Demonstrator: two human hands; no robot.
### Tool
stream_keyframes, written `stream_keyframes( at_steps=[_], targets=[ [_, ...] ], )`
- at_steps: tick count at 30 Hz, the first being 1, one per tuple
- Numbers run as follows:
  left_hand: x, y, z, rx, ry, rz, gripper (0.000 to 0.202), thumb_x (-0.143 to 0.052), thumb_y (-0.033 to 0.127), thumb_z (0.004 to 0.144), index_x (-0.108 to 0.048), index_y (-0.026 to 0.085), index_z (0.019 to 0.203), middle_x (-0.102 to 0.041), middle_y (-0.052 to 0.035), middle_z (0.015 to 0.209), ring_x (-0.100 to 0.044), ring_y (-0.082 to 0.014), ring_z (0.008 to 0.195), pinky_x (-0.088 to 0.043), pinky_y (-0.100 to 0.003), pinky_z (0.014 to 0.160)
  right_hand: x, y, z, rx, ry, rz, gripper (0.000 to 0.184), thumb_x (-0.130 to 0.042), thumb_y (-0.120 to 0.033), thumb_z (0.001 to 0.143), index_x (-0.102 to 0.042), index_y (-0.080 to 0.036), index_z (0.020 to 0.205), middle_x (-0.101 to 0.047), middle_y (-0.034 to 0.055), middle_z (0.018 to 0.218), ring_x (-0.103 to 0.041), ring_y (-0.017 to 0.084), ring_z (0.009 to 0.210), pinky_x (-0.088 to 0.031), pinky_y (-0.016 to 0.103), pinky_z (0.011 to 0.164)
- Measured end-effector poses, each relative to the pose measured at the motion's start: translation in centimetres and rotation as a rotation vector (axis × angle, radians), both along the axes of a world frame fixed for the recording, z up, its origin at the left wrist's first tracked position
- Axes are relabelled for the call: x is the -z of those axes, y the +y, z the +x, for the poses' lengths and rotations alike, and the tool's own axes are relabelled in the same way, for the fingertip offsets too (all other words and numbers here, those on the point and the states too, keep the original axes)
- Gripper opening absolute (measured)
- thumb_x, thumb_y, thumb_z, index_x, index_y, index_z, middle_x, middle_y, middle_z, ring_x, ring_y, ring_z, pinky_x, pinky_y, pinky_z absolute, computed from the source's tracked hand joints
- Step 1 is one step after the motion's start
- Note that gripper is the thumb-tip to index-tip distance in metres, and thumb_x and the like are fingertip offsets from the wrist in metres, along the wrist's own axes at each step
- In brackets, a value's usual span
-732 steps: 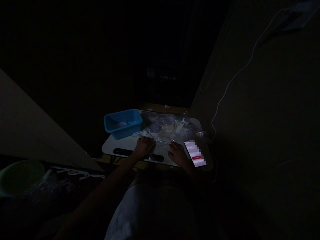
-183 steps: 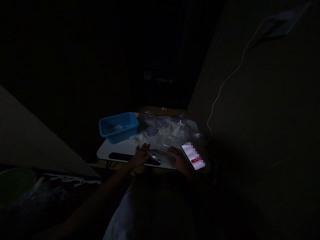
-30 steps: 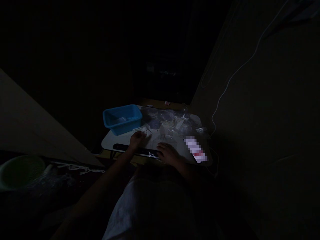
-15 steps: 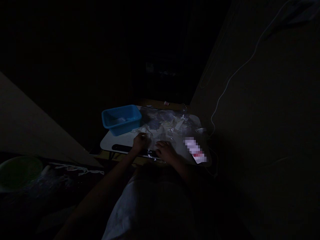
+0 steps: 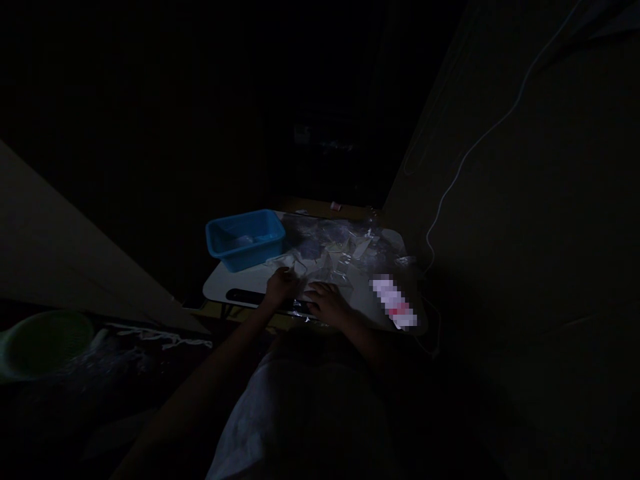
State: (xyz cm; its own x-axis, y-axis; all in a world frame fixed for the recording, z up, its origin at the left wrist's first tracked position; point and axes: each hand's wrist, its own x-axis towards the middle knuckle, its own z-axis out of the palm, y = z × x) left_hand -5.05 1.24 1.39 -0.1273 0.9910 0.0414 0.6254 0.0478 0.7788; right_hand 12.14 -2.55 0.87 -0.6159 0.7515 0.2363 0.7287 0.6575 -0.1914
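Note:
The room is very dark. My left hand [image 5: 280, 288] rests at the near edge of a small white table [image 5: 225, 285], fingers curled on crinkled clear plastic wrapping [image 5: 300, 305]. My right hand [image 5: 326, 301] lies close beside it on the same wrapping, fingers bent down over it. More clear plastic bags and small pieces [image 5: 340, 250] are heaped across the middle of the table beyond both hands. What exactly each hand grips is too dim to name.
A blue plastic tub [image 5: 245, 239] stands at the table's back left. A lit phone [image 5: 395, 303] lies at the right front edge. A white cable [image 5: 465, 157] hangs on the right wall. A green basket [image 5: 45, 337] sits at the far left.
Over the last second my right hand has slid left toward my left hand, and the two now sit side by side on the wrapping. The left hand dropped slightly toward the table's near edge.

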Motion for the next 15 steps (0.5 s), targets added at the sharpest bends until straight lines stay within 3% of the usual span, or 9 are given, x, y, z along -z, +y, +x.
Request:
stream_keyframes(
  at_steps=[4, 8, 15],
  targets=[
    [-0.5, -0.5, 0.1, 0.094, 0.246, -0.014, 0.042, -0.059, 0.029, 0.066, -0.052, 0.016, 0.106, -0.061, -0.0104, 0.102, -0.055, -0.0247, 0.095, -0.042, -0.033, 0.080, 0.0, 0.0, 0.0, -0.006, -0.001, -0.006, 0.031, -0.049, -0.028, 0.079, -0.052, -0.024, 0.110, -0.046, 0.0047, 0.122, -0.037, 0.019, 0.113, -0.027, 0.037, 0.093],
    [-1.4, -1.6, 0.2, 0.136, 0.588, -0.083, 0.046, -0.054, 0.045, 0.068, -0.052, 0.023, 0.108, -0.057, -0.0097, 0.106, -0.051, -0.0306, 0.098, -0.040, -0.040, 0.076, 0.0, 0.0, 0.0, -0.004, -0.010, -0.006, 0.032, -0.049, -0.029, 0.079, -0.051, -0.023, 0.110, -0.044, 0.0052, 0.125, -0.034, 0.019, 0.115, -0.026, 0.038, 0.093],
    [-1.3, -2.1, 0.2, 0.206, 0.699, -0.030, 0.033, -0.048, 0.040, 0.074, -0.058, 0.021, 0.100, -0.060, -0.0110, 0.097, -0.052, -0.0294, 0.092, -0.039, -0.040, 0.074, -0.3, -0.3, -0.2, 0.010, -0.041, -0.020, 0.036, -0.046, -0.028, 0.081, -0.046, -0.026, 0.117, -0.042, 0.0042, 0.128, -0.032, 0.020, 0.118, -0.024, 0.039, 0.094]
  ],
)
